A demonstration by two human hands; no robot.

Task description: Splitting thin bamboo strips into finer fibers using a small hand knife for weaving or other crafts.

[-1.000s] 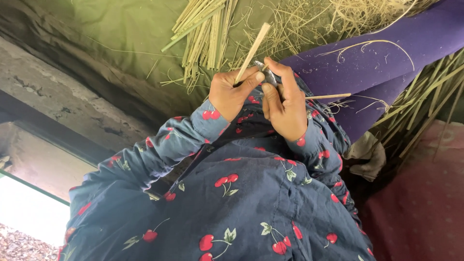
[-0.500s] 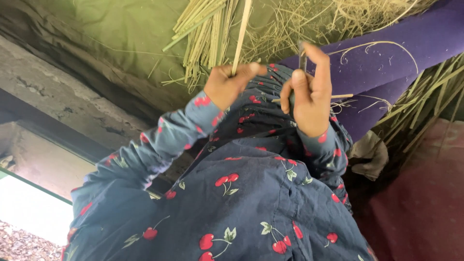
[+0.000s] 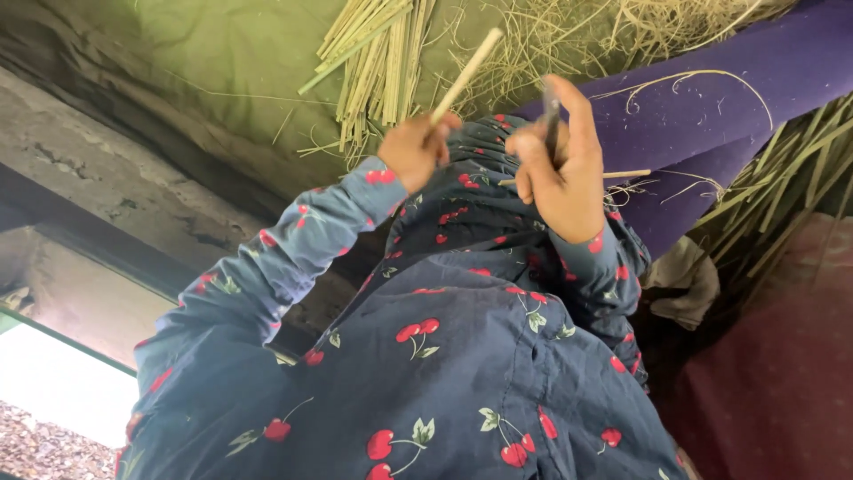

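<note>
Two hands are raised close together above the lap, each closed on its own thing. The left hand (image 3: 416,149) is clamped around the lower end of a pale, straight reed stick (image 3: 466,75), which slants up and to the right, its cut tip standing over the green cloth (image 3: 222,80). The right hand (image 3: 560,164) is wrapped on a small dark blade (image 3: 551,114), held upright, its tip just clear of the fingers; blade and stick are near but not touching. A second thin stick (image 3: 622,174) juts sideways from behind that hand, though what holds it is hidden.

By the look of it, the work is between strokes of paring or splitting the stick. Another cut would call for bringing the blade back to the stick while the left grip stays firm.

Beyond the hands, a bundle of cut reeds (image 3: 378,53) lies at the far edge of the green cloth, with loose straw (image 3: 569,36) beside it and a purple cloth (image 3: 711,116) to the right.
</note>
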